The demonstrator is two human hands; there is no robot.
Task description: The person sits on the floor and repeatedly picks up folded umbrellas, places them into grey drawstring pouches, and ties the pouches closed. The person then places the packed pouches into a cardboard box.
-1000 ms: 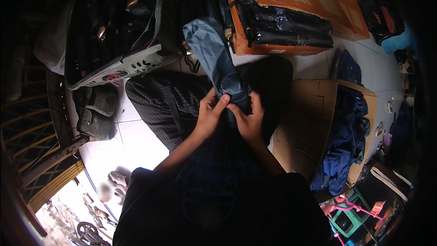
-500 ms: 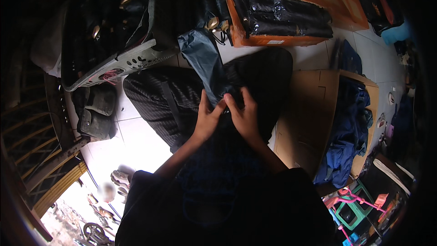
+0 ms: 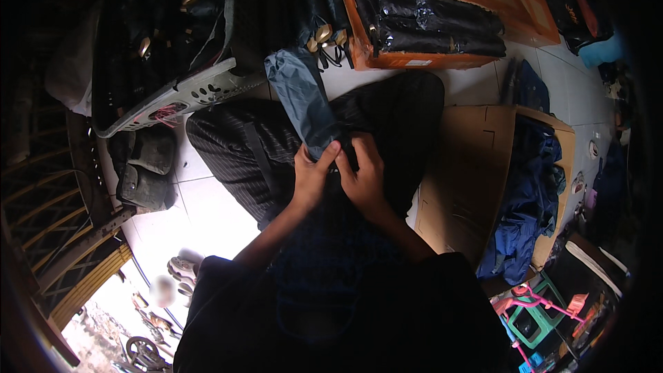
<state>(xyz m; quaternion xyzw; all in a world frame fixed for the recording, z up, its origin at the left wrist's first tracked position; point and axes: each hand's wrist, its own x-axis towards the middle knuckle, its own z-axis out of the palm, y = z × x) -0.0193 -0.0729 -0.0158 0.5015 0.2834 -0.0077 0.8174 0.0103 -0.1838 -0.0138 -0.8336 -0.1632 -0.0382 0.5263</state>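
Note:
A long blue-grey fabric sleeve (image 3: 300,97), like the cover of a folding umbrella, lies slanted over my lap with its far end up and to the left. My left hand (image 3: 312,174) pinches its near end, the thumb on top. Close beside it, my right hand (image 3: 362,171) has its thumb and bent fingers at the same end, by the edge of the cloth. I cannot tell whether anything is inside the sleeve, and the fingers hide its very end.
At the far left stands a grey plastic crate (image 3: 207,86) of dark umbrellas. More umbrellas with gold-coloured ends (image 3: 322,34) lie beside an orange carton (image 3: 428,62) of plastic-wrapped dark bundles. To my right, a brown cardboard box (image 3: 463,179) holds blue cloth (image 3: 518,214).
The sleeve has shifted slightly left and looks fuller and smoother. My left hand has moved a little left along with it; my right hand's fingers are more bent.

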